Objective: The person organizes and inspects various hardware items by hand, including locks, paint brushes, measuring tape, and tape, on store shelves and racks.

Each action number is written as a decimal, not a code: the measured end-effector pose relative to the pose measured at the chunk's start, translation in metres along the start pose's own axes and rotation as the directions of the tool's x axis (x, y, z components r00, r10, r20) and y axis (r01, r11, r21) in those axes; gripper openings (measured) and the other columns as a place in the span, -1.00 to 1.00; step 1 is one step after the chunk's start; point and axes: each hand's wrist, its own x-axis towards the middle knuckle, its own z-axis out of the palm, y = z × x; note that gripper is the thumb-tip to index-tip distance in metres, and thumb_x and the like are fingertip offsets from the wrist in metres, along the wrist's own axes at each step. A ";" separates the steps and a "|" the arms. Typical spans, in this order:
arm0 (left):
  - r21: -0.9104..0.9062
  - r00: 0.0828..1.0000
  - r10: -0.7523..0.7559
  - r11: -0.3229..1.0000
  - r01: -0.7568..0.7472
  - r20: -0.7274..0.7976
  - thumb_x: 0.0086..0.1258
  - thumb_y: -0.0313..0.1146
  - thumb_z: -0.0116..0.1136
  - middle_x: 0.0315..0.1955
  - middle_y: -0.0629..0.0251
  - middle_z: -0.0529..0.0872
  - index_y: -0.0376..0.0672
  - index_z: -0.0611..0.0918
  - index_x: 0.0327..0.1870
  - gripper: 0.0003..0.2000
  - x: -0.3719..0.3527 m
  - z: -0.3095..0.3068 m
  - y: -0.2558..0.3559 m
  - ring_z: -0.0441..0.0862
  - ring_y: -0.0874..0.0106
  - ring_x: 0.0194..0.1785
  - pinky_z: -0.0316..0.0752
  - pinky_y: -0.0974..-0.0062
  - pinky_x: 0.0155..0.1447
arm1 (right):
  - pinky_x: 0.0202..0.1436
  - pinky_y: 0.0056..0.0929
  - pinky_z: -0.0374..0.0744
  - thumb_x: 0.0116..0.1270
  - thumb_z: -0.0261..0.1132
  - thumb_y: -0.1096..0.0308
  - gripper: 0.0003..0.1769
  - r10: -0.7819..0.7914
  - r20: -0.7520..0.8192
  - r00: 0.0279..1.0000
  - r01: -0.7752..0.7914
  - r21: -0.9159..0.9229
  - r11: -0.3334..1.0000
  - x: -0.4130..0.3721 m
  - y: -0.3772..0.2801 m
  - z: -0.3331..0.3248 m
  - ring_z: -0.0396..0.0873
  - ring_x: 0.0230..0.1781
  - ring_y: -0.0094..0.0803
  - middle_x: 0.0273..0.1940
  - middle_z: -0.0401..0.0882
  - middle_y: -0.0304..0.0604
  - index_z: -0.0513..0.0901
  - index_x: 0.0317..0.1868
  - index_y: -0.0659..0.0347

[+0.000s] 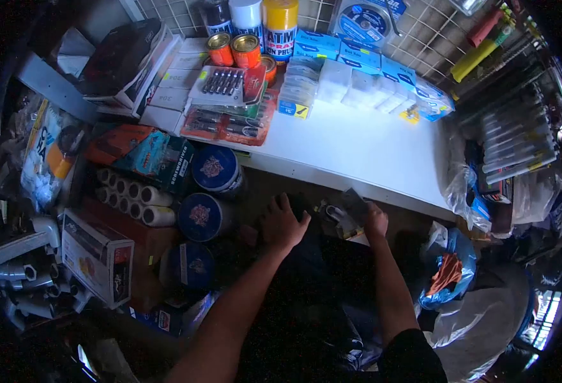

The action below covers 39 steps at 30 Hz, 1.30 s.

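Observation:
Below the front edge of a white shelf (357, 150), my left hand (283, 225) is spread over a dark area, its fingers apart and the thumb pointing right. Farther right, my right hand (375, 221) is closed on a flat dark grey piece (356, 203), which sticks out toward the upper left. Between the two hands, in shadow, lie small light-coloured items (336, 216) that I cannot make out. Blue-lidded tubs (198, 217) stand to the left of my left hand.
Spray cans (280, 29), orange tins (246, 51) and blister packs (227, 118) stand or lie on the shelf. White rolls (158, 216) and a boxed item (96, 255) are at left. At right is a blue bag (463, 268) with an orange cloth (446, 274).

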 end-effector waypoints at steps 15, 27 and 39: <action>-0.137 0.998 0.013 0.990 -0.020 -0.058 0.30 0.15 0.30 0.28 -0.19 0.47 -0.26 0.37 0.43 -0.18 -0.008 0.008 -0.009 0.50 -0.10 0.27 0.49 -0.04 0.26 | 0.24 0.40 0.57 0.58 0.03 -0.19 -0.19 -0.167 -0.050 0.985 -0.145 0.289 -0.946 -0.091 -0.093 -0.221 0.22 0.49 0.37 0.59 -0.05 0.27 0.16 0.60 0.16; -0.053 1.000 0.026 0.998 -0.027 -0.010 0.34 0.19 0.21 0.34 -0.19 0.41 -0.27 0.34 0.46 -0.17 -0.007 0.004 -0.010 0.45 -0.10 0.36 0.43 -0.06 0.35 | 0.33 -0.12 0.59 0.53 0.22 0.47 -0.33 0.097 -0.691 0.717 0.626 0.698 0.348 0.025 -0.175 -0.371 0.43 0.38 -0.19 0.36 0.40 0.05 0.26 0.59 0.12; 0.024 0.998 -0.020 1.000 0.019 0.054 0.32 0.26 0.15 0.40 -0.16 0.37 -0.22 0.29 0.52 -0.12 0.008 0.037 -0.018 0.40 -0.07 0.41 0.42 -0.10 0.34 | 0.19 -0.20 0.58 0.25 0.48 0.52 -0.31 0.023 -0.968 0.248 0.338 0.109 0.935 0.100 -0.231 -0.430 0.57 0.13 -0.12 0.13 0.47 0.01 0.60 0.40 -0.09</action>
